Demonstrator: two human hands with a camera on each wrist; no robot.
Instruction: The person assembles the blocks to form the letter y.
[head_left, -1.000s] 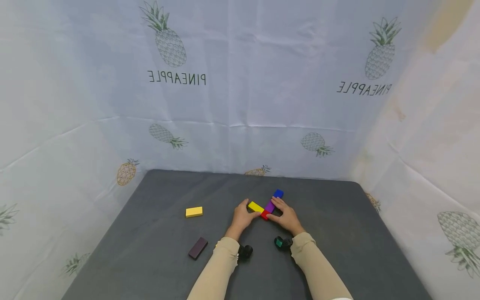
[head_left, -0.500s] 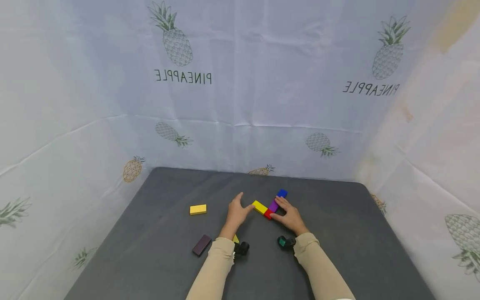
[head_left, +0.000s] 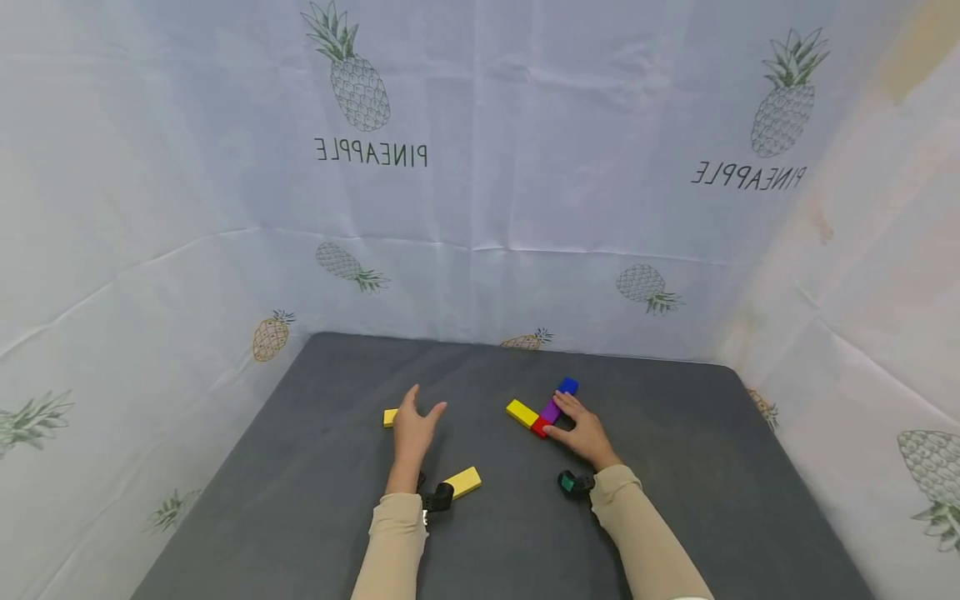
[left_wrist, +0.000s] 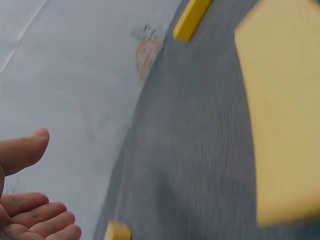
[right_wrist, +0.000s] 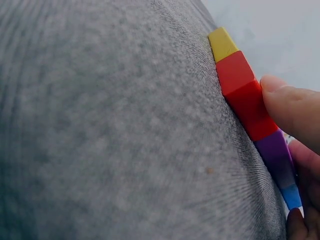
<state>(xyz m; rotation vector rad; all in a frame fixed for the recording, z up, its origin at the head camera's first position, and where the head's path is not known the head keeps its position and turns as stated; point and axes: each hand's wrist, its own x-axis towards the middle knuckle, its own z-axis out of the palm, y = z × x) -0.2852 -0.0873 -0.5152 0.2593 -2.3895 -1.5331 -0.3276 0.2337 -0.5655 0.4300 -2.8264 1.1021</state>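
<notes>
In the head view, my left hand [head_left: 413, 429] is raised with thumb and fingers spread, overlapping a pale yellow block [head_left: 389, 418] at the left; nothing is in its grasp. My right hand [head_left: 588, 436] rests beside a joined row of blocks. Its thumb touches the red block [right_wrist: 247, 95] in the right wrist view, and its fingers lie along the purple block [right_wrist: 275, 155] near the blue block [head_left: 567, 385]. A bright yellow block [head_left: 521, 412] runs off from the red one, making a V shape. Close to my left wrist lies another pale yellow block [head_left: 463, 482].
The dark grey table [head_left: 510, 542] carries all the blocks. White pineapple-print cloth [head_left: 480, 183] surrounds it at the back and sides. Each wrist wears a small black camera, and the left one [head_left: 438, 497] overlaps the nearer pale yellow block.
My left hand has let go of the bright yellow block's side and moved left across the table. Its arm now covers the dark block and reveals the nearer pale yellow one. The right hand stays.
</notes>
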